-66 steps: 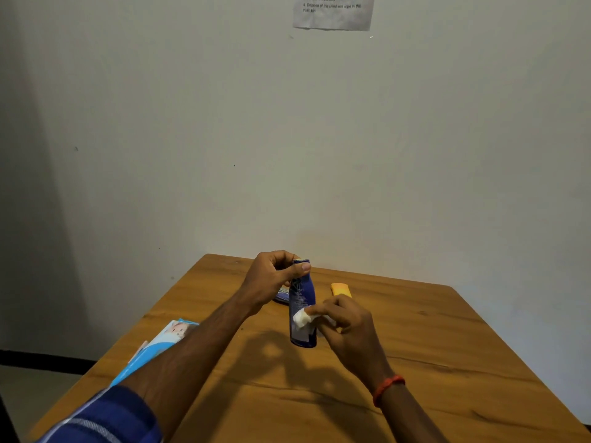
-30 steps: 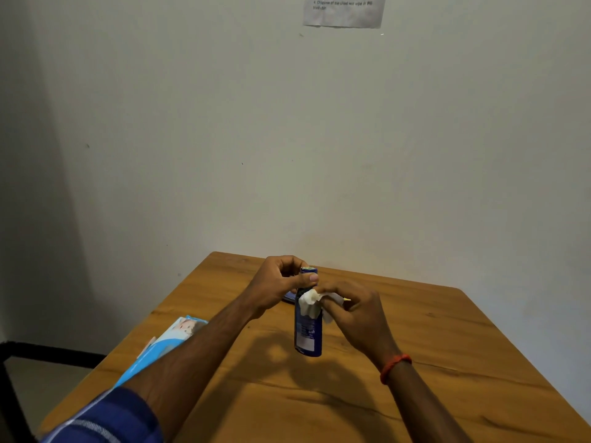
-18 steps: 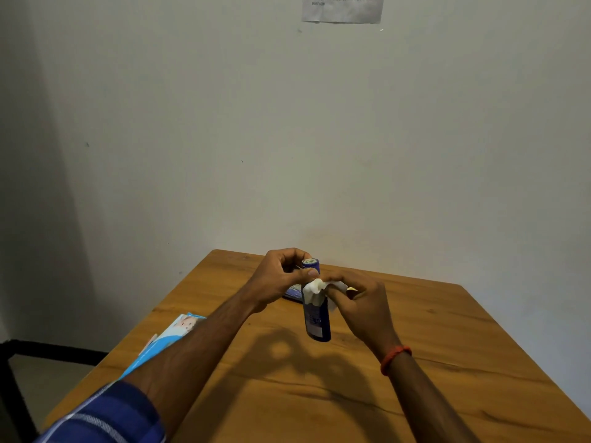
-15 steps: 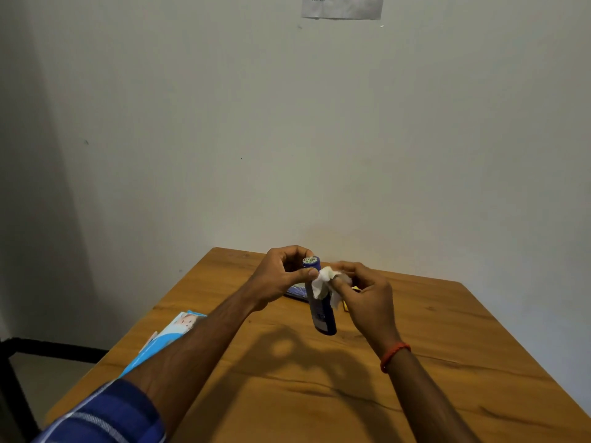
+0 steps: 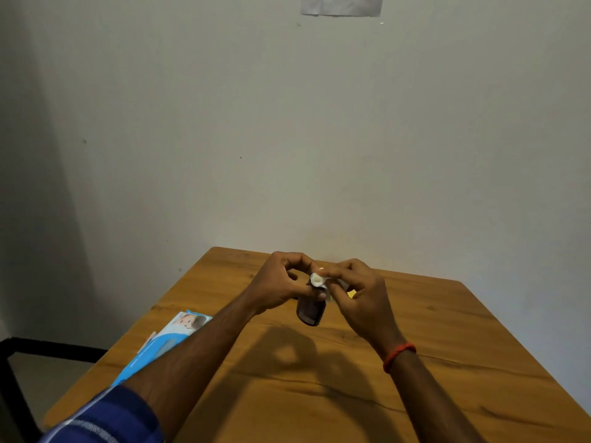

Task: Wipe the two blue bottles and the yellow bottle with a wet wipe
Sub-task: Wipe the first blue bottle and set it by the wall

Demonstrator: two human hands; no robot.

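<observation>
bottle blurred between both hands

our left hand (image 5: 281, 287) curls round the blue bottle (image 5: 308, 311), smeared by blur, its label unreadable. its long axis runs 6 to 12 o'clock, cap at 12, near the centre of the table (image 5: 447, 330). our right hand (image 5: 359, 300) pinches the wipe (image 5: 317, 279) onto the cap. of the yellow bottle (image 5: 351, 294), only a sliver shows at 3 o'clock.

Nothing legible here. The sheet of paper (image 5: 341, 4) high on the wall (image 5: 224, 123) carries a little dark print, but it's cut by the frame edge and too blurred to read. The blue pack (image 5: 166, 340) at the worktop's (image 5: 447, 362) left edge shows a printed picture, any lettering too small. The blue bottle's (image 5: 309, 310) label is a blur.
</observation>
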